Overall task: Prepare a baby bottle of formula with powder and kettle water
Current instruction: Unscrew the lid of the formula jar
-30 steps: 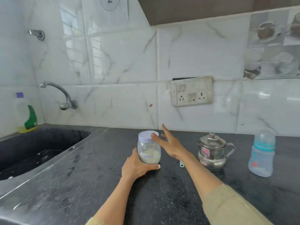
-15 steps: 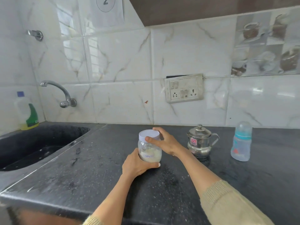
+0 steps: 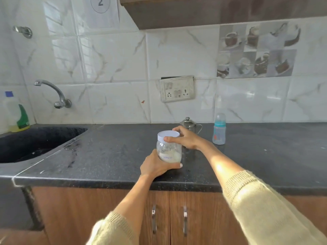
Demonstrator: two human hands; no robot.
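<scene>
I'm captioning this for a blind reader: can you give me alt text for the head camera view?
A person's left hand holds a clear jar of white powder on a dark counter while the right hand grips its white lid. Behind stand a steel kettle and a capped baby bottle, with a sink at left.

Left arm: reaches forward from lower centre, forearm bare, pale knit sleeve pushed back near the elbow.
Left hand: fingers and thumb curled round the lower body of the jar.
Right arm: extends in from the lower right, sleeve to mid-forearm.
Right hand: thumb and fingers curled round the lid rim.
</scene>
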